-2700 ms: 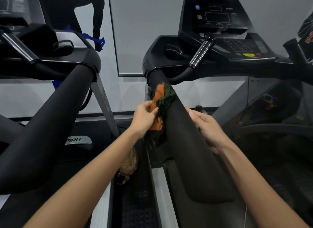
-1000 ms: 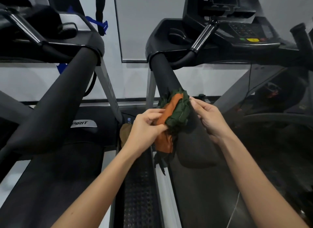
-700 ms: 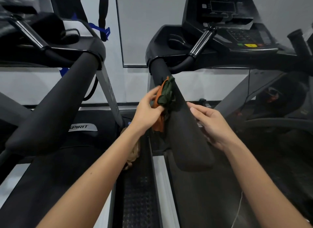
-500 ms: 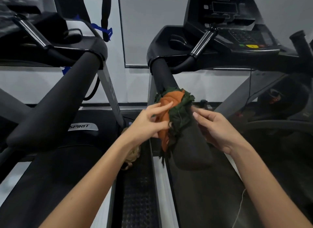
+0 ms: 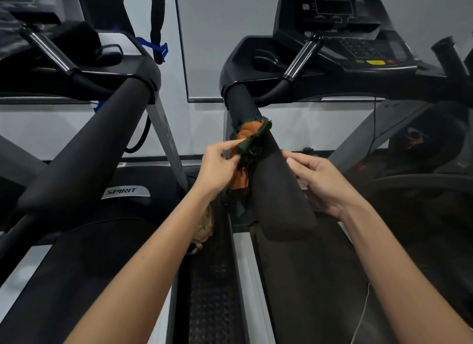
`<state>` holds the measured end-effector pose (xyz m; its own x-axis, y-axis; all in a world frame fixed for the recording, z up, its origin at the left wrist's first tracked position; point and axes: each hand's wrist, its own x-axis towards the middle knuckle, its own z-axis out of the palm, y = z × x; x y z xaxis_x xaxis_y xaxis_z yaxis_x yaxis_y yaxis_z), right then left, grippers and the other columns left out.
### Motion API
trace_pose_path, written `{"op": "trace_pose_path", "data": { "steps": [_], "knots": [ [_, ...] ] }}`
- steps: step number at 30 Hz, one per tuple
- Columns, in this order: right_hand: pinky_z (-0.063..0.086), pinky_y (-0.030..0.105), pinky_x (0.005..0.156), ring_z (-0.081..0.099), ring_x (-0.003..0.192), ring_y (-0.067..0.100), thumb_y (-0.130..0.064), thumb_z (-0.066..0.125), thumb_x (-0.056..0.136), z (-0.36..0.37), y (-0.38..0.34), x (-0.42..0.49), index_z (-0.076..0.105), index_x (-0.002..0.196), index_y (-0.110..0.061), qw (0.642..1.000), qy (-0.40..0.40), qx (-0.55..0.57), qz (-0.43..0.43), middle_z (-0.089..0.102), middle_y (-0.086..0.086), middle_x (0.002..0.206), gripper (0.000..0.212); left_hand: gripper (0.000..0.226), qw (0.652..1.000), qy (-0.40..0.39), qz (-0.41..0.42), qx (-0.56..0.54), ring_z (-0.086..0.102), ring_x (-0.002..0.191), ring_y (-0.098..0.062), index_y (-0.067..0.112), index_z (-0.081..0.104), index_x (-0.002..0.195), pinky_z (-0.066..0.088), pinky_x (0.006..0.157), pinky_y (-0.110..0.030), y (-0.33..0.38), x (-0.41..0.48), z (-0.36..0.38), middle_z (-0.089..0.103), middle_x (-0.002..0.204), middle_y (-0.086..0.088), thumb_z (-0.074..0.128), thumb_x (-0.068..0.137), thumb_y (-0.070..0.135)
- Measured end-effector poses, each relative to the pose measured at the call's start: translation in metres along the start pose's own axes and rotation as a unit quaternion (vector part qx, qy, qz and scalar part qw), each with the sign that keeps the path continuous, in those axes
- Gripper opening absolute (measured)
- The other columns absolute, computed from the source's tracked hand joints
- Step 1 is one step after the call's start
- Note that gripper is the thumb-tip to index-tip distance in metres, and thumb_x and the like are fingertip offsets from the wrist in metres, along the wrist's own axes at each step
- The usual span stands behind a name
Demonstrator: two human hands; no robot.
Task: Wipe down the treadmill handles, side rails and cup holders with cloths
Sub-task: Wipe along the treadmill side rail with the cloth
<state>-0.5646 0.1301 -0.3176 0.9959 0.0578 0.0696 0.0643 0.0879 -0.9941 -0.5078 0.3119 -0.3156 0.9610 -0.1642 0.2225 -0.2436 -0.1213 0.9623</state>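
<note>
Looking down through the head camera, two treadmills stand side by side, each with one padded handle and one chrome grip: the near handle [image 5: 276, 190] runs through the centre and the far handle [image 5: 84, 149] lies at 9 o'clock, with the grips [image 5: 299, 59] up near 12 and 10 o'clock. One bunched orange-and-green cloth [image 5: 252, 136] drapes over the near handle, just above centre. The left hand [image 5: 217, 164] pinches the cloth's left edge. The right hand [image 5: 322, 182], at 3 o'clock of that handle, is loosely curled and holds nothing.
</note>
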Motion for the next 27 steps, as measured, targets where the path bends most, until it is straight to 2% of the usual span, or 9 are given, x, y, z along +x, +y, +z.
{"op": "trace_pose_path", "data": {
  "steps": [2, 4, 6, 9, 12, 15, 20, 23, 27],
  "knots": [
    [0.054, 0.032, 0.070, 0.067, 0.082, 0.008, -0.015, 0.049, 0.094, 0.000, 0.000, 0.000, 0.064, 0.104, -0.030, 1.000, 0.004, 0.007, 0.001, 0.074, -0.007, 0.087, 0.023, 0.036, 0.999, -0.033, 0.014, -0.017, 0.057, 0.116, -0.022, 0.011, 0.058, 0.124, 0.046, 0.101, -0.038, -0.003, -0.013, 0.000, 0.061, 0.124, -0.011, 0.048, 0.093, -0.003],
    [0.056, 0.029, 0.061, 0.067, 0.074, 0.006, -0.017, 0.050, 0.092, 0.002, -0.001, -0.002, 0.063, 0.111, -0.025, 1.000, 0.002, 0.013, 0.006, 0.073, -0.004, 0.085, 0.024, 0.037, 0.994, -0.092, 0.022, -0.055, 0.058, 0.113, -0.020, 0.017, 0.057, 0.124, 0.052, 0.093, -0.033, -0.004, -0.034, -0.003, 0.058, 0.125, -0.007, 0.054, 0.091, 0.001],
    [0.056, 0.035, 0.067, 0.067, 0.082, 0.013, -0.024, 0.056, 0.086, 0.002, 0.000, -0.002, 0.061, 0.120, -0.018, 1.000, 0.000, 0.019, 0.009, 0.073, 0.002, 0.094, 0.035, 0.046, 0.991, -0.109, 0.008, -0.079, 0.059, 0.112, -0.019, 0.023, 0.056, 0.124, 0.053, 0.091, -0.029, -0.005, -0.052, -0.004, 0.053, 0.129, -0.003, 0.063, 0.084, 0.002],
    [0.044, 0.054, 0.090, 0.060, 0.102, 0.028, -0.033, 0.062, 0.076, 0.004, 0.001, -0.002, 0.066, 0.113, -0.016, 1.000, 0.006, 0.025, 0.008, 0.069, 0.010, 0.106, 0.041, 0.039, 0.997, -0.062, 0.020, -0.041, 0.062, 0.107, -0.022, 0.014, 0.066, 0.116, 0.052, 0.094, -0.035, -0.001, -0.060, -0.001, 0.059, 0.123, -0.006, 0.070, 0.079, 0.003],
    [0.047, 0.046, 0.083, 0.061, 0.094, 0.024, -0.042, 0.069, 0.066, 0.005, 0.003, -0.002, 0.071, 0.102, -0.021, 1.000, 0.003, 0.027, 0.003, 0.070, 0.007, 0.099, 0.042, 0.027, 0.998, -0.042, 0.043, -0.034, 0.066, 0.090, -0.012, 0.011, 0.071, 0.102, 0.054, 0.085, -0.027, 0.013, -0.052, 0.004, 0.070, 0.098, 0.001, 0.067, 0.080, -0.004],
    [0.048, 0.041, 0.082, 0.058, 0.098, 0.025, -0.030, 0.061, 0.081, 0.003, 0.005, 0.000, 0.067, 0.109, -0.022, 0.999, 0.017, 0.032, 0.008, 0.069, 0.008, 0.100, 0.030, 0.029, 0.999, -0.013, 0.037, 0.003, 0.063, 0.087, -0.004, 0.016, 0.069, 0.105, 0.049, 0.082, -0.015, 0.024, -0.034, 0.009, 0.066, 0.089, 0.014, 0.066, 0.082, -0.001],
    [0.042, 0.048, 0.094, 0.060, 0.103, 0.020, -0.018, 0.050, 0.093, 0.005, 0.003, -0.004, 0.060, 0.121, -0.020, 0.999, 0.031, 0.025, 0.006, 0.072, -0.003, 0.094, 0.030, 0.025, 0.994, 0.041, -0.060, -0.078, 0.063, 0.069, -0.012, 0.006, 0.064, 0.114, 0.056, 0.065, -0.024, 0.019, -0.010, 0.010, 0.066, 0.093, -0.008, 0.056, 0.090, 0.003],
    [0.040, 0.051, 0.098, 0.062, 0.106, 0.020, -0.019, 0.050, 0.092, 0.004, 0.002, -0.004, 0.056, 0.126, -0.018, 1.000, 0.024, 0.017, 0.010, 0.072, -0.003, 0.102, 0.034, 0.027, 0.987, 0.080, -0.092, -0.105, 0.062, 0.082, -0.019, -0.002, 0.063, 0.114, 0.052, 0.066, -0.023, 0.000, -0.013, 0.008, 0.068, 0.091, -0.007, 0.053, 0.089, -0.005],
    [0.042, 0.051, 0.097, 0.061, 0.110, 0.023, -0.022, 0.053, 0.089, 0.003, 0.003, -0.002, 0.055, 0.128, -0.015, 0.999, 0.025, 0.017, 0.010, 0.070, -0.001, 0.107, 0.039, 0.026, 0.978, 0.002, -0.097, -0.183, 0.068, 0.074, -0.012, -0.005, 0.064, 0.108, 0.054, 0.061, -0.016, -0.014, -0.051, 0.003, 0.072, 0.080, -0.002, 0.058, 0.084, -0.008]
  ]
}}
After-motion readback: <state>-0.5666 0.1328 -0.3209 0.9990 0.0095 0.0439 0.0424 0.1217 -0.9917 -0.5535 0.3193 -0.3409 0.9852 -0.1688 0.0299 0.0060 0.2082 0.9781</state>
